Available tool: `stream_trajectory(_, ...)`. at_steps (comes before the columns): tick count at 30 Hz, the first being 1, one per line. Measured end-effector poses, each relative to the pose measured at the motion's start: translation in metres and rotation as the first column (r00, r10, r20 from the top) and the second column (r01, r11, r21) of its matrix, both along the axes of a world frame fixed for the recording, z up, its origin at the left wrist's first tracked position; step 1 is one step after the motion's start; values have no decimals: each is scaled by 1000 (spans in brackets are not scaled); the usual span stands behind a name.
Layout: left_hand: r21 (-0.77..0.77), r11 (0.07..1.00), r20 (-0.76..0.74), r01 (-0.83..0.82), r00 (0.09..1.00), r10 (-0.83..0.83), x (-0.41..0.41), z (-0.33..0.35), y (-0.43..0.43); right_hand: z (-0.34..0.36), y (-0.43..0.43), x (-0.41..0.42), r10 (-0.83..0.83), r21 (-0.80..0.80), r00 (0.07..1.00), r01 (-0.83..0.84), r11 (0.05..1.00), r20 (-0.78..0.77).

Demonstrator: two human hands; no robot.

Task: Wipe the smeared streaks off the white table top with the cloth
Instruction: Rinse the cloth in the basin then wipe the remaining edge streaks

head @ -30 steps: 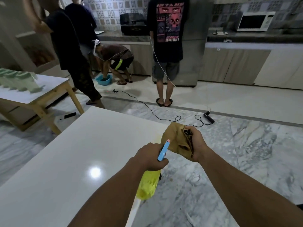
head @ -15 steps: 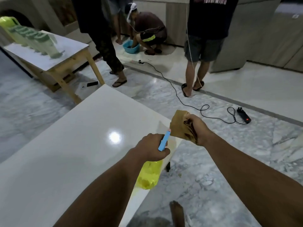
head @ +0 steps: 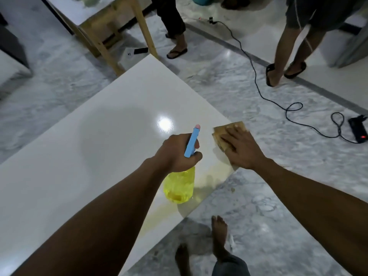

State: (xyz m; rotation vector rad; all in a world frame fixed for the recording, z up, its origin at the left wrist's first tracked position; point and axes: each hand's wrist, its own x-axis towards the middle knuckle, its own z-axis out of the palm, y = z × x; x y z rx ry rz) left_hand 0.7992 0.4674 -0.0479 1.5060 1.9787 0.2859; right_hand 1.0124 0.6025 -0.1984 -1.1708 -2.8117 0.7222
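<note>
Gripping a yellow spray bottle [head: 179,185] by its neck, the left hand [head: 177,153] is holding it over the white desk [head: 89,136], fingers [head: 196,156] curled tight around the blue spray head [head: 192,141]. Just beside it, the right hand [head: 244,149] is pressing a tan cloth [head: 225,129] flat against the desk's right edge, fingers spread and lying on top of the fabric.

Faint yellowish streaks [head: 207,176] are showing on the desk top near that edge, below and beside the cloth, so the wiping is looking barely begun. Because the cloth is sitting right at the rim, with one corner seeming to hang past it, a stroke pushed outward is likely to carry it off onto the floor; a pull inward is looking safer. The bottle, hanging over the same patch, is at risk of dripping onto cleaned ground or getting in the wiping hand's way.

A ceiling light is glaring off the glossy desk top. Beyond it, a grey marble floor [head: 258,92] is carrying a black cable [head: 258,90] to a power strip [head: 358,129] at far right, near another person's sandalled feet [head: 284,71].
</note>
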Motion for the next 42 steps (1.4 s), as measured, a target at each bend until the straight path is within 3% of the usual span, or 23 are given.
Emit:
stream_trajectory(3, 3, 1000, -27, -4, 1000, 4, -3, -5, -7, -1, 6, -7, 19, 76, 1000, -19, 997, -4)
stream_trajectory(8, 15, 999, -12, -48, 999, 48, -9, -11, -31, -30, -11, -19, -42, 184, 989, 15, 983, 145)
stream_trajectory(14, 46, 996, -15, -76, 997, 77, -26, -15, -61, -28, -53, -31, -114, 198, 988, 92, 976, 104)
stream_trajectory(19, 95, 990, -5, -102, 995, 102, -40, -14, -99, -32, -127, -54, -65, 197, 995, 49, 979, 78)
stream_trajectory(33, 193, 972, 14, -137, 990, 137, -124, -13, -347, -41, -328, -147, -125, 277, 992, 110, 954, 35)
stream_trajectory(42, 120, 961, 36, -249, 969, 246, -184, -12, -472, -47, -438, -198, -140, 305, 989, 121, 945, 44)
